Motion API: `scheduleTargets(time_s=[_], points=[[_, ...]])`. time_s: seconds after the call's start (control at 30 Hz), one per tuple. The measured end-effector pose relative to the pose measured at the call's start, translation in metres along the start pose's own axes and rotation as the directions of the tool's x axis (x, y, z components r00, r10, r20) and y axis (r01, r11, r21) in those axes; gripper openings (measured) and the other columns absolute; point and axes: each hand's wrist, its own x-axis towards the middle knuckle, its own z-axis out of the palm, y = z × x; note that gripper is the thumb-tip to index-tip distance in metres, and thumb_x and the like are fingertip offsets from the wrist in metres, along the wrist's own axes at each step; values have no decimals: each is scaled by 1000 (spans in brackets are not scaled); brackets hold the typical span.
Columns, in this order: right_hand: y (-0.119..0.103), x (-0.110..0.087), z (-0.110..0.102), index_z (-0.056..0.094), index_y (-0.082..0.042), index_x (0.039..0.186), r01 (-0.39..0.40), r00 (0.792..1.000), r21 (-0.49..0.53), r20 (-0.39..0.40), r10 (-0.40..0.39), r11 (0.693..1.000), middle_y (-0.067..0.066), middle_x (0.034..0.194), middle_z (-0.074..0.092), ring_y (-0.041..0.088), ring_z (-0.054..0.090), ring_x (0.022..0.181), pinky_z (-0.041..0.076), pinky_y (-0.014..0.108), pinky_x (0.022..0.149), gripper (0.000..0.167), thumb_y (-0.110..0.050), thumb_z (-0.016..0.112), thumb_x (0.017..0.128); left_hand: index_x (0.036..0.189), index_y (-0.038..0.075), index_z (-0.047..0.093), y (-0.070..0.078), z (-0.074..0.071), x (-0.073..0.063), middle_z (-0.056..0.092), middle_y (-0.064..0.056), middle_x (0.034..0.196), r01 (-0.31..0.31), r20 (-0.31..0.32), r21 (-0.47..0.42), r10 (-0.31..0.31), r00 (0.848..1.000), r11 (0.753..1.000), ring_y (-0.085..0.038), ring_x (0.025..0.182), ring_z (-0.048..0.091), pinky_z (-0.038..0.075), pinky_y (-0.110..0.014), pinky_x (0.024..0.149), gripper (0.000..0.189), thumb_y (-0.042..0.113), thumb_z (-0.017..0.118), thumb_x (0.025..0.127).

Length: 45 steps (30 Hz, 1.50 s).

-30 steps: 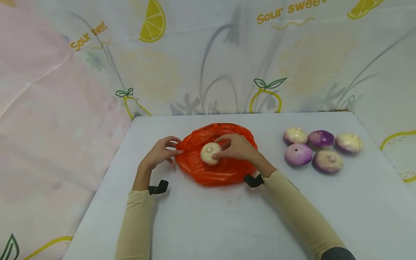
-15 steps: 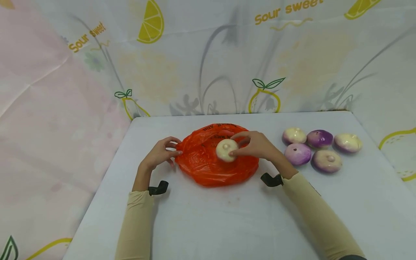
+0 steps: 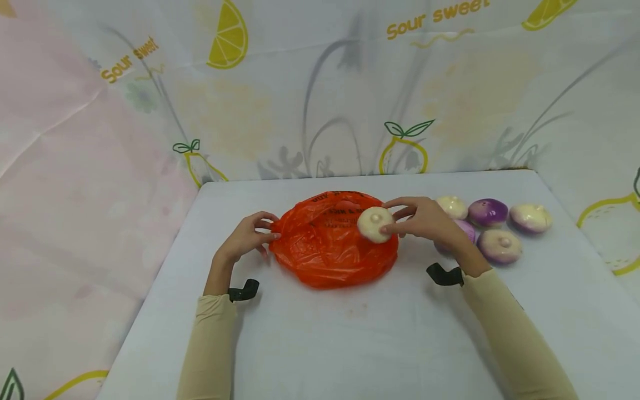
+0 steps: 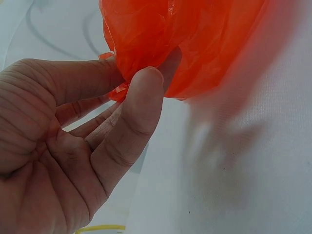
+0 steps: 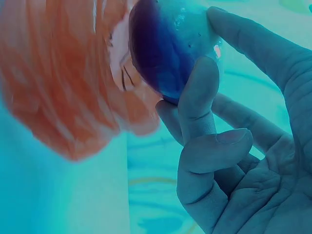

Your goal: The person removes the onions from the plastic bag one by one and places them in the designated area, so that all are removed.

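Note:
In the head view my left hand (image 3: 250, 238) pinches the left edge of a crinkled red plastic bag (image 3: 325, 253) lying on the white table. The left wrist view shows the thumb (image 4: 144, 97) and fingers closed on the bag's film (image 4: 141, 39). My right hand (image 3: 425, 222) holds a glossy onion (image 3: 372, 225) over the bag's right side. From above, the onion looks cream with a small round nub. The right wrist view, tinted blue, shows a dark purple side on the onion (image 5: 165, 44), gripped between thumb and fingers.
Several purple-and-cream onions (image 3: 500, 247) sit grouped on the table (image 3: 320, 344) at the right, partly behind my right hand. A cloth with lemon prints (image 3: 280, 100) hangs behind the table. Black wrist mounts (image 3: 245, 290) stick out from both wrists.
My right hand has carried the onion rightward from the middle of the bag to its right side. The left hand has stayed at the bag's left edge. The view has shifted slightly.

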Motion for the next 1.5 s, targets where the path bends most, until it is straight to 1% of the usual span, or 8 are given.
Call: scheduleTargets(time_s=[0.13,0.23,0.37,0.5,0.7,0.83,1.13,1.5], points=[[10,-10,-15,64,-22,129,-14,1000,-15,-22,14,1000,14,112,69,34,70,80,52,40,74,67,-50,85,72,130,-4,52,0,0,1,55,-29,126,1,-3,11,-1,1000,1000,-26,77,66,60,-42,64,42,4,67,92],[16,-18,-26,63,-20,130,-31,999,-25,-35,30,999,16,116,67,34,70,82,54,41,77,68,-51,84,73,132,-3,51,-13,0,8,54,-29,127,3,-9,13,-3,1000,1000,-26,78,66,60,-42,64,43,6,67,93],[21,-30,-42,60,-18,133,-68,997,-42,-48,66,997,18,123,64,34,66,101,55,42,84,71,-52,82,75,133,0,51,-34,-1,19,54,-28,129,-3,-20,0,3,1000,1000,-26,78,66,60,-40,61,46,9,69,92],[28,-42,-58,59,-18,136,-84,994,-51,-77,80,995,19,126,63,32,60,114,55,37,84,70,-50,81,78,132,1,52,-38,-1,20,55,-26,127,-18,-27,2,18,999,1000,-26,79,66,60,-37,59,45,12,71,92],[42,-58,-82,60,-16,135,-83,985,-104,-157,66,991,18,121,65,5,62,99,51,20,74,63,-43,80,81,128,4,55,-37,0,18,57,-23,125,-8,-41,4,8,999,1000,-30,82,66,60,-38,60,43,14,73,90],[52,-72,-96,58,-13,135,-112,977,-91,-191,93,989,20,126,61,-3,59,87,51,24,64,62,-40,79,84,128,5,55,-39,-1,18,57,-23,125,-7,-44,7,8,999,1000,-29,81,66,60,-38,60,42,14,73,90],[78,-106,-127,60,-38,125,-148,961,-33,-240,136,989,-24,92,68,8,64,73,48,26,60,40,-31,75,89,132,2,52,-39,0,19,55,-26,128,-11,-26,-9,10,1000,1000,-28,81,66,60,-41,60,46,11,70,92],[104,-137,-150,56,-54,109,-246,901,-14,-371,223,969,-30,75,65,5,59,65,45,26,53,34,-34,75,89,127,5,55,-39,1,16,58,-23,124,-3,-39,-14,2,999,1000,-29,79,66,60,-39,60,42,13,73,90]])
